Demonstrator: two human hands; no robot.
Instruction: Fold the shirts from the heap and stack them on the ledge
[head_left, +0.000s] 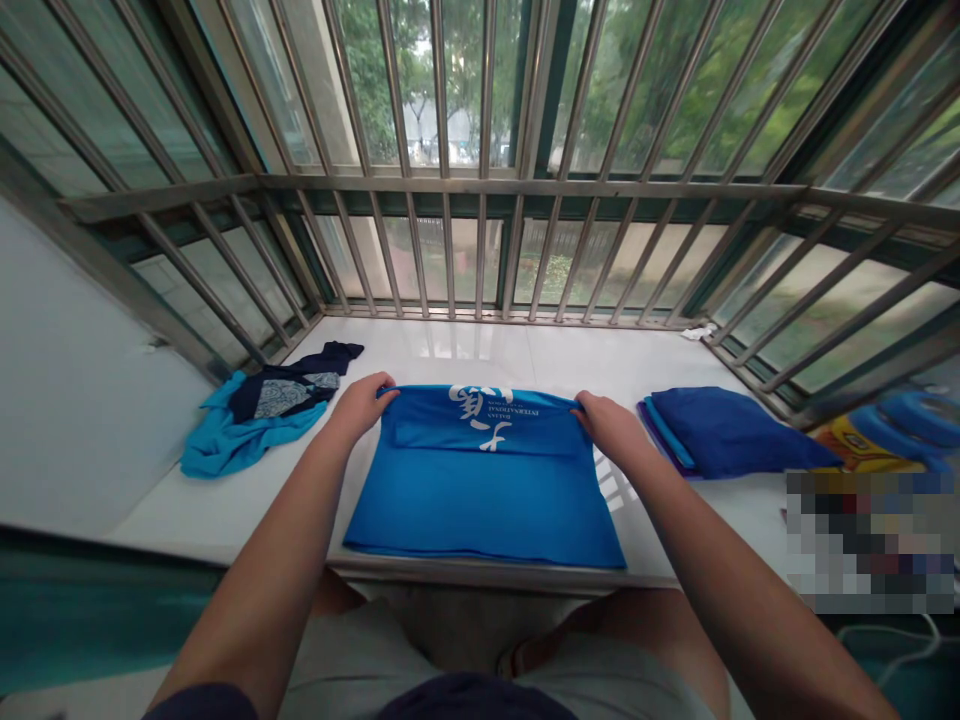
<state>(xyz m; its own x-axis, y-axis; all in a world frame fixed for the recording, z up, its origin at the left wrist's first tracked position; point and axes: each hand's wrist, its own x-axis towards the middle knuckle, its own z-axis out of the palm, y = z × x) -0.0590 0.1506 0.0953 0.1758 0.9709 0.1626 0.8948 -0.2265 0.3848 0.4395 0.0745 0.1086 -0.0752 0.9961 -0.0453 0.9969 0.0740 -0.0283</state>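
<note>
A blue T-shirt (480,505) with white lettering lies on the white window ledge in front of me. Its upper part is turned over toward me, so the print reads upside down. My left hand (365,402) pinches the upper left corner of the fold. At the opposite corner, my right hand (602,422) grips the fabric between thumb and fingers. The far edge is stretched straight between both hands, and the near hem lies at the front of the ledge.
To the left, a crumpled light-blue and navy pile of clothes (277,410) rests by the wall. A folded stack of blue clothes (739,430) sits on the right, beside a blue-and-yellow container (885,435). Metal window bars (480,250) enclose the back and sides.
</note>
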